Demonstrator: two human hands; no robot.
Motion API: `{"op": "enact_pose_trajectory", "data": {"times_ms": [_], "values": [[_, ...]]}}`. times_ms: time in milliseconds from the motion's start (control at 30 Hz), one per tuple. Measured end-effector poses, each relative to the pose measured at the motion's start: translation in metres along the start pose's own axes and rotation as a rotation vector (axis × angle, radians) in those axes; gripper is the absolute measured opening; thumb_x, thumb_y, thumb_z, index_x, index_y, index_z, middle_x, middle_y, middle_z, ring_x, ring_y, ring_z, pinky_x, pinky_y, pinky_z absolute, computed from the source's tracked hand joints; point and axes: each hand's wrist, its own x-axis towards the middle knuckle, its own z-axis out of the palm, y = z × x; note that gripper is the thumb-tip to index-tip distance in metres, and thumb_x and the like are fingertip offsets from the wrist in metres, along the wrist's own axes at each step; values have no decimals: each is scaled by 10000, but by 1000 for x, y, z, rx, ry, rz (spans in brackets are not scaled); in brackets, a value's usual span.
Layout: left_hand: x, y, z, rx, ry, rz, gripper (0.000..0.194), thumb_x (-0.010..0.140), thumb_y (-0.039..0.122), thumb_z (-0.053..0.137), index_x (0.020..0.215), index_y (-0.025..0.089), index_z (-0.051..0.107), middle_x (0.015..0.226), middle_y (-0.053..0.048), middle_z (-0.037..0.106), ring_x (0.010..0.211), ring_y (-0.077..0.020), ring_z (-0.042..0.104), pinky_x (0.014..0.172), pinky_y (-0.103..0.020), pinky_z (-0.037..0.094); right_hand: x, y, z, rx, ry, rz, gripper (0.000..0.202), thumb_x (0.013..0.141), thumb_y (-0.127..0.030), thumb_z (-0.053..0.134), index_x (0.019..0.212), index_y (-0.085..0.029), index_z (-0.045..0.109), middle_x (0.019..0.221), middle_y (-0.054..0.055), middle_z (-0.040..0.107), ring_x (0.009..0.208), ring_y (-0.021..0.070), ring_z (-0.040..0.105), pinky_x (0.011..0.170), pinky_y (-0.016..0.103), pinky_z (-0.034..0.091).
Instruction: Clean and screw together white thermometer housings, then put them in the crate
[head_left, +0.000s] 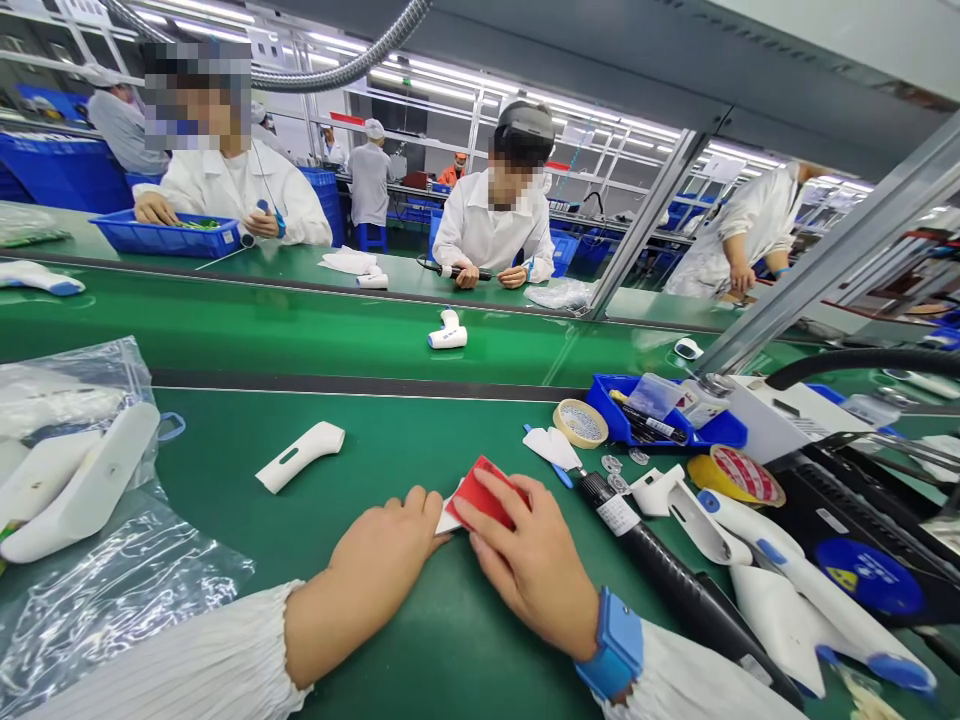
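My left hand (390, 555) is closed, its fingers pressed around a small white piece (448, 518) that lies mostly hidden under the fingers. My right hand (536, 560) grips a flat red rectangular piece (484, 492), with its fingertips on top, and a blue band (615, 640) circles that wrist. The red piece meets or overlaps the white one just above the green bench; its material is unclear. Beyond my left hand lies a white curved handle shell (301, 457) with a slot.
Plastic bags (90, 560) with white parts are at left. On the right lie a black handheld tool (675, 580), white shells (709, 520), tape rolls (580, 423) and a blue bin (637, 425). A green belt (322, 335) carries a white thermometer-like device (448, 335). People sit opposite.
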Motion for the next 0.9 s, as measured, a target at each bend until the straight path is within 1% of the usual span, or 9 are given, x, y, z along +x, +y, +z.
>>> {"op": "enact_pose_trajectory", "data": {"times_ms": [233,300,367,533,633,700,767,833,900], "values": [[1,0,0,-10,-23,-13,268,881,334,361,910,155,558,788,-69,578,582,-193,591,501,-288,458,-1,-4,0,-17,-14,36,338,833,-213,458,1144,-282,568,1268,76,472,976,262,422,766,435,433],[1,-1,0,-22,-26,-9,261,882,326,358,919,161,556,799,-68,577,589,-189,592,513,-284,458,-1,-5,2,29,-30,3,331,832,-220,461,1136,-288,573,1265,63,481,977,255,430,774,425,440],[1,-1,0,-22,-27,-4,273,886,334,347,926,161,555,800,-66,575,593,-187,595,520,-286,461,0,-1,4,75,-39,32,319,841,-232,452,1127,-299,577,1268,48,483,979,243,444,799,419,442],[1,-1,-6,-28,-57,-10,296,893,336,329,913,147,555,796,-64,577,618,-214,613,521,-321,482,6,29,7,137,34,243,362,884,-309,387,1231,-254,472,1328,67,417,1127,220,436,932,410,390],[1,-1,-9,-40,-68,-1,294,894,331,330,926,143,554,816,-64,583,638,-222,616,534,-336,489,9,52,5,66,62,337,402,898,-298,327,1279,-196,402,1320,99,423,1204,216,383,971,410,354],[0,-1,-8,-33,-65,7,291,892,329,335,927,143,557,823,-67,586,646,-221,613,535,-333,486,10,68,5,-2,61,385,394,875,-265,352,1234,-141,456,1244,147,488,1161,258,422,944,447,361],[-1,-1,-7,-24,-55,22,282,891,319,341,927,145,560,823,-68,587,644,-217,608,531,-324,480,10,83,6,-22,46,399,335,836,-214,399,1108,-110,565,1064,173,590,1022,289,515,865,465,406],[-1,-1,-6,-19,-37,30,269,891,303,345,924,147,562,812,-67,585,630,-207,601,525,-311,470,11,91,4,-11,51,402,274,813,-154,406,958,-122,636,875,144,635,882,270,565,792,437,440],[-1,-1,-4,-12,-19,28,252,888,286,351,916,151,562,800,-66,581,611,-195,595,514,-295,460,12,88,-1,0,103,405,278,820,-122,377,900,-137,643,834,120,631,865,246,565,791,411,441]]}}
